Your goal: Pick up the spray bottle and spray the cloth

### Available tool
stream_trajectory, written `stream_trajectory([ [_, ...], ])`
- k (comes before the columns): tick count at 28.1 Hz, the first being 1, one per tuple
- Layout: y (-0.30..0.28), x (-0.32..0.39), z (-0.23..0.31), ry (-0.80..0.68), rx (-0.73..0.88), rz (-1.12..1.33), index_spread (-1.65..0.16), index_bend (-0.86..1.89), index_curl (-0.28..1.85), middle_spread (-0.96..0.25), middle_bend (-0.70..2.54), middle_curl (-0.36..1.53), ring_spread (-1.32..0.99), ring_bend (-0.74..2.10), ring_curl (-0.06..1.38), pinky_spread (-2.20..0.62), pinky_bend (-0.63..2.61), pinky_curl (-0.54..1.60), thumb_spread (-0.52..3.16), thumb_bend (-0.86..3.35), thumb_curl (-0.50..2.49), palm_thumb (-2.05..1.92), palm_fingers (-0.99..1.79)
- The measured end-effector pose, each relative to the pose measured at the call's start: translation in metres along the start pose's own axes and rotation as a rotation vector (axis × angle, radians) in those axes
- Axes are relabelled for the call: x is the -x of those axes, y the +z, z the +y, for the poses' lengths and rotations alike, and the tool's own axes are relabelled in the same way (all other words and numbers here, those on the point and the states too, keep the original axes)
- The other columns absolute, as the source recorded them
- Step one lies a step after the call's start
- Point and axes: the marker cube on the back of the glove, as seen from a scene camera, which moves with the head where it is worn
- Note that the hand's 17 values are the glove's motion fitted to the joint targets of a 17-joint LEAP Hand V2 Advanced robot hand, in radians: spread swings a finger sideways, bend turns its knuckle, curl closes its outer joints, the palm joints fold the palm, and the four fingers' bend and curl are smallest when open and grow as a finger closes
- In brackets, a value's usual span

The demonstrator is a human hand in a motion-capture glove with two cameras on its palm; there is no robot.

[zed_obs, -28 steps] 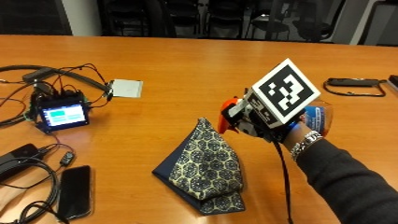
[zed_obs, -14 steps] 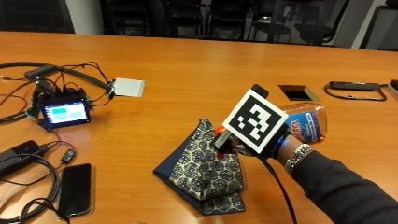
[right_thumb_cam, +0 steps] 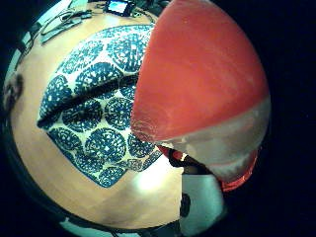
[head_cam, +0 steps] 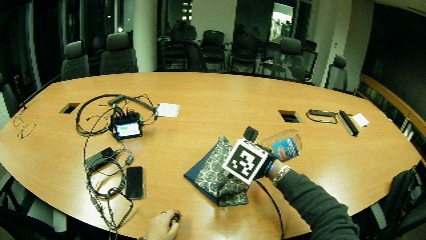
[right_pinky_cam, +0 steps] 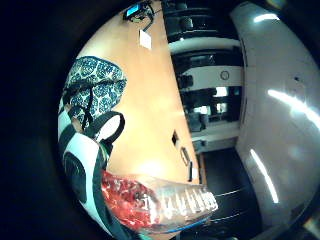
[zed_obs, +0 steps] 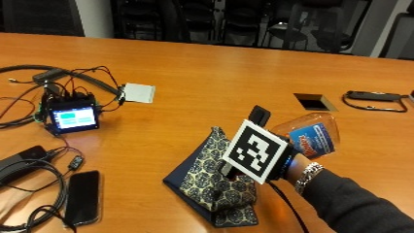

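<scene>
Outside view: right hand [zed_obs: 284, 162] grips the spray bottle [zed_obs: 309, 136], now tipped lower toward the patterned cloth [zed_obs: 213, 182]; spraying appears imminent.

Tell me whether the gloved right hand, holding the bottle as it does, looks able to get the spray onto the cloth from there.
Probably yes. The right hand holds the spray bottle tipped over right beside the patterned cloth, and the thumb-side palm view shows cloth directly beneath with nothing between. The nozzle itself is hidden.

Clear spray bottle [zed_obs: 309, 135] with blue-and-red label, tilted, lifted off the surface right of centre, navy patterned cloth [zed_obs: 216, 182] bunched in a peak just left, near edge
</scene>
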Motion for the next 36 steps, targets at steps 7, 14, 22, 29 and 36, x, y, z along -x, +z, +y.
stream_trajectory([
  [7, -0.017, -0.032, -0.013, 0.135, -0.071, -0.073, -0.27, 0.28, 0.58, -0.21, 0.58, 0.53, -0.21, 0.74, 0.46, -0.33, 0.53, 0.42, 0.52, -0.03, 0.72, 0.89, 1.40],
  [14, -0.051, -0.074, -0.042, 0.374, -0.198, -0.310, -0.27, 0.28, 0.58, -0.21, 0.58, 0.53, -0.21, 0.74, 0.46, -0.33, 0.52, 0.42, 0.50, -0.03, 0.73, 0.89, 1.40],
  [22, -0.078, -0.104, -0.081, 0.629, -0.366, -0.718, -0.27, 0.28, 0.58, -0.21, 0.59, 0.53, -0.21, 0.73, 0.46, -0.33, 0.51, 0.41, 0.50, -0.03, 0.74, 0.89, 1.39],
  [29, -0.064, -0.124, -0.105, 0.894, -0.471, -1.107, -0.27, 0.25, 0.58, -0.20, 0.57, 0.53, -0.18, 0.74, 0.47, -0.32, 0.52, 0.41, 0.53, -0.03, 0.74, 0.89, 1.38],
  [36, -0.009, -0.094, -0.111, 1.110, -0.479, -1.283, -0.27, 0.24, 0.58, -0.19, 0.57, 0.53, -0.17, 0.74, 0.47, -0.31, 0.52, 0.42, 0.57, -0.03, 0.73, 0.90, 1.38],
])
